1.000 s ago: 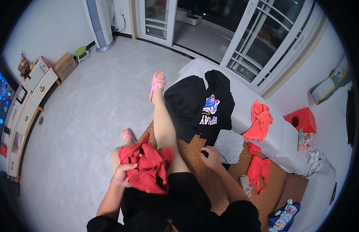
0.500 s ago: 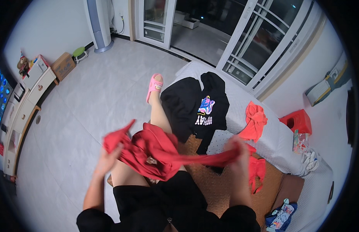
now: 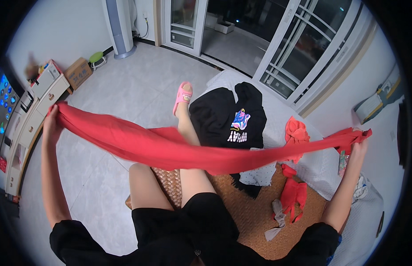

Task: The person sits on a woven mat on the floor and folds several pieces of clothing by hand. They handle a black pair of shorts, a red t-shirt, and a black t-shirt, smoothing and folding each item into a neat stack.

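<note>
The left hand (image 3: 53, 124) grips one end of a long red cloth (image 3: 161, 147) stretched above the thighs (image 3: 149, 187). Beyond, a black garment (image 3: 213, 113) overlaps the white quilted cover (image 3: 277, 126) at its left edge. The right hand (image 3: 358, 150), well apart, clamps the cloth's other end.

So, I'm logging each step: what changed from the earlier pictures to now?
The red cloth, bunched at first, is now stretched wide. The left hand moved out left; the right hand took hold and moved out right. The printed black garment and pink slipper stayed put.
</note>
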{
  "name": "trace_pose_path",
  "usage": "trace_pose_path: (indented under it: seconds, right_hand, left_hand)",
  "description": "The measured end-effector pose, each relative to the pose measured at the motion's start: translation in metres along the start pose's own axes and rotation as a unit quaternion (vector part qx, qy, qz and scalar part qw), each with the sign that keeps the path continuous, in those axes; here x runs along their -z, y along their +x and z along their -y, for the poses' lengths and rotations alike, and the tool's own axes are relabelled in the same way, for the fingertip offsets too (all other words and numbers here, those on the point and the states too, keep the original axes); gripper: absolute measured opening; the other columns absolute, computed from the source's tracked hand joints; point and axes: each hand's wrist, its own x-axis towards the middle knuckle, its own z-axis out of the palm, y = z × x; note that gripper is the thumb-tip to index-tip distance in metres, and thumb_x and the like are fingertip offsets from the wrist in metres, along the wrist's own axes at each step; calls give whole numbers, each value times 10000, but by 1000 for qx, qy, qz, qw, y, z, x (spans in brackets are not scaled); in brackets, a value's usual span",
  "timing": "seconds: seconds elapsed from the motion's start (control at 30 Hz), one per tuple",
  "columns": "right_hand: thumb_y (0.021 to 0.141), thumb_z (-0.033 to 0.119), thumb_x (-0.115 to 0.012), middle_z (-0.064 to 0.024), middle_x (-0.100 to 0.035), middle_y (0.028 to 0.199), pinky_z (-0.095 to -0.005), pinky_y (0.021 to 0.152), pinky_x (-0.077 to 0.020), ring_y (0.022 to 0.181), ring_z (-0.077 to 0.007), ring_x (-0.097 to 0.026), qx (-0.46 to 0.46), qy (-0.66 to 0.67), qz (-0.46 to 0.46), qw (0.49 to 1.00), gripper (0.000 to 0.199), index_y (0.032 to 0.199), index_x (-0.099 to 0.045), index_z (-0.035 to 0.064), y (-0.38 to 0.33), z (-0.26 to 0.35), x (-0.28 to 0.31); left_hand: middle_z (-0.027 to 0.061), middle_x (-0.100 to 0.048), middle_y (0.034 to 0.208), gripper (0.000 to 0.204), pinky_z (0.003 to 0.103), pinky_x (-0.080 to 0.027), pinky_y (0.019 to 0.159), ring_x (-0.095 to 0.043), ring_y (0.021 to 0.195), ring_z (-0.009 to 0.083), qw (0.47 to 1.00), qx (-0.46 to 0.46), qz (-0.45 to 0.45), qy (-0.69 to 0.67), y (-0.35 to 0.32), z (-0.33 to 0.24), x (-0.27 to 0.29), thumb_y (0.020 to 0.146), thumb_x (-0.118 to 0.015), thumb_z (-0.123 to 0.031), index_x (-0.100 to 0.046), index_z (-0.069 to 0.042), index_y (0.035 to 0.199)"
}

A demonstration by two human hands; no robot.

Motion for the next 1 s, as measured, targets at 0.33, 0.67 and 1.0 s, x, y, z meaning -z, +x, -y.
trace_pose_path:
  seconds: [0.33,0.67,1.0]
  right_hand:
    - [933,275,-436,-7,-475,593,-247,544,-402,567,-127,-465,-228,-190,-39,954,223,807,-536,122,-195,7,28]
    - [934,184,-418,-1,-471,742,-233,572,-345,656,-96,-423,-12,-362,105,926,148,847,-505,101,-162,-27,-29]
    - [771,22,-494,-148,-586,910,-389,799,-461,916,-293,-565,-152,-818,341,438,211,967,-572,25,-256,-350,-11]
  left_hand:
    - [103,-519,1204,521,380,-369,979,-508,1093,224,996,-44,31,-73,-141,44,150,812,-511,-71,-357,3,1305]
    - [87,-620,950,322,242,-523,655,-625,728,126,998,-43,-31,-25,-118,-24,23,854,-497,-95,-508,-5,1163]
    - [158,-605,980,252,379,-459,802,-571,919,309,746,-69,475,463,-179,182,-77,712,-611,-42,-593,-15,962]
